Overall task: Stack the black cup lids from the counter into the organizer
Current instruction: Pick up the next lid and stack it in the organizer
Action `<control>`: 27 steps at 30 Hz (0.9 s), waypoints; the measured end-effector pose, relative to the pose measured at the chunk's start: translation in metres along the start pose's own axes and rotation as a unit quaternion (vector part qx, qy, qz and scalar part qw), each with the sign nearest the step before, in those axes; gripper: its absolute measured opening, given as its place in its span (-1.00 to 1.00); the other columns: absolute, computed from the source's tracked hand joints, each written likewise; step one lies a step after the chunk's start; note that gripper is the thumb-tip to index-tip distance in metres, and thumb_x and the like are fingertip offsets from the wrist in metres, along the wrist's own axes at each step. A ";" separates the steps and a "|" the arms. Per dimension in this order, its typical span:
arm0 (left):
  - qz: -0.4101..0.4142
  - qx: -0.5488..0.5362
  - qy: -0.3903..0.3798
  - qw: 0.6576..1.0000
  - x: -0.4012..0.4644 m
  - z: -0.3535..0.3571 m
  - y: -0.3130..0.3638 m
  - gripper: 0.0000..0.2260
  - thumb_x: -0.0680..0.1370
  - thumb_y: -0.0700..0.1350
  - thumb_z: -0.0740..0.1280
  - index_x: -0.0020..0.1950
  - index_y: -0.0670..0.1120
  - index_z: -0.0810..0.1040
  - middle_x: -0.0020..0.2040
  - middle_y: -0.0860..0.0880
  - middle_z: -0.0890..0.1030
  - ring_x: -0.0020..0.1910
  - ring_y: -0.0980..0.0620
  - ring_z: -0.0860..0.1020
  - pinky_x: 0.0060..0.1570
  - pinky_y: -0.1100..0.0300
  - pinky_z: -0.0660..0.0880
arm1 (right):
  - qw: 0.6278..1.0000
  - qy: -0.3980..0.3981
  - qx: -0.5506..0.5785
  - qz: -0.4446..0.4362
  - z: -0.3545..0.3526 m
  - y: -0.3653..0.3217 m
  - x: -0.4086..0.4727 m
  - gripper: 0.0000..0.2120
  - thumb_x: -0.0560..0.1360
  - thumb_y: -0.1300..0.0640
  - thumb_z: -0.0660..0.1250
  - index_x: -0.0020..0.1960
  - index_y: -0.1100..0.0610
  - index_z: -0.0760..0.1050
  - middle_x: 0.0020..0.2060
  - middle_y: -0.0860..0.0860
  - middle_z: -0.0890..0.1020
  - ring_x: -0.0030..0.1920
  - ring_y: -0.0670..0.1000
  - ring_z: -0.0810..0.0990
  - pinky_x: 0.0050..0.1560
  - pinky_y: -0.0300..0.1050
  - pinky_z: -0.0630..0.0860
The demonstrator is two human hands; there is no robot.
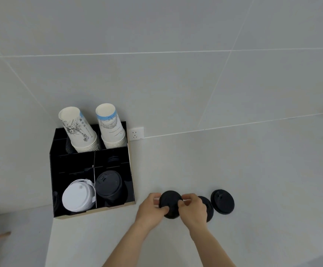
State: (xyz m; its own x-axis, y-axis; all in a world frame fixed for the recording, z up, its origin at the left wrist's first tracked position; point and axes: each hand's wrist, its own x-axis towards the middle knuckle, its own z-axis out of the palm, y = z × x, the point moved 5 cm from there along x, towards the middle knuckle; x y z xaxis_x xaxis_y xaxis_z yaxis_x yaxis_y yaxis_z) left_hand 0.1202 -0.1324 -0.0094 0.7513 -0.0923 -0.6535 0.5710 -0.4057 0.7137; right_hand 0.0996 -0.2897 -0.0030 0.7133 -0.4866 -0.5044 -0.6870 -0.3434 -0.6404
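Note:
Three black cup lids lie in a row on the white counter. My left hand [151, 207] and my right hand [193, 208] both grip the leftmost black lid [169, 201] at its edges. A second black lid [209, 208] is partly hidden behind my right hand. The third black lid [222, 202] lies free at the right. The black organizer [54, 187] stands to the left; its front right compartment holds a stack of black lids [110, 185].
White lids [78, 197] fill the organizer's front left compartment. Two stacks of upside-down paper cups [79, 130] stand in its back compartments. A wall socket [136, 133] sits behind it. The counter's left edge [49, 237] drops off below the organizer.

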 end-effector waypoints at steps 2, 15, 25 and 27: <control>0.025 0.004 0.040 0.999 -0.001 -0.020 0.014 -0.54 0.47 -0.11 0.41 0.36 0.04 0.44 0.16 0.07 0.59 0.07 0.09 0.58 -0.13 0.31 0.44 | 1.000 0.014 0.006 -0.022 0.000 -0.022 -0.001 -0.81 0.48 0.11 0.34 0.09 0.05 0.55 -0.15 -0.06 0.63 -0.16 -0.02 0.60 -0.13 -0.09 0.50; 0.112 -0.015 0.246 0.963 -0.016 -0.168 0.037 -0.73 0.50 -0.12 0.43 0.19 0.02 0.60 -0.01 0.12 0.64 -0.08 0.21 0.59 0.05 0.26 0.48 | 0.981 -0.026 0.036 -0.187 0.075 -0.152 -0.033 -0.79 0.45 0.16 0.35 0.06 0.06 0.63 -0.08 -0.06 0.69 -0.10 0.00 0.65 0.08 0.02 0.59; 0.051 0.055 0.282 0.956 -0.005 -0.195 -0.021 -0.68 0.47 -0.12 0.46 0.21 0.01 0.56 -0.04 0.11 0.63 -0.05 0.07 0.61 -0.01 0.19 0.50 | 0.970 -0.068 -0.055 -0.228 0.141 -0.149 -0.042 -0.72 0.45 0.22 0.39 0.15 0.06 0.62 0.04 -0.02 0.71 0.03 0.00 0.66 0.14 -0.11 0.57; 0.049 0.063 0.280 0.957 -0.002 -0.193 -0.026 -0.64 0.46 -0.12 0.47 0.24 0.01 0.55 0.04 0.08 0.65 -0.03 0.08 0.59 -0.05 0.23 0.45 | 0.968 -0.067 -0.070 -0.233 0.146 -0.146 -0.041 -0.69 0.45 0.23 0.39 0.18 0.06 0.61 0.06 -0.02 0.70 0.05 0.00 0.65 0.15 -0.10 0.57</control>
State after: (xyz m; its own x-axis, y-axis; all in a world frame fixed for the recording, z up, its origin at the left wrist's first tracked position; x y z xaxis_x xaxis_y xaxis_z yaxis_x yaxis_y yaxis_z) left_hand 0.1675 0.0537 0.0217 0.8787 0.3518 -0.3226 0.4711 -0.5300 0.7051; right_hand 0.1905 -0.1022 0.0266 0.9551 -0.1472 -0.2572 -0.2924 -0.6094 -0.7370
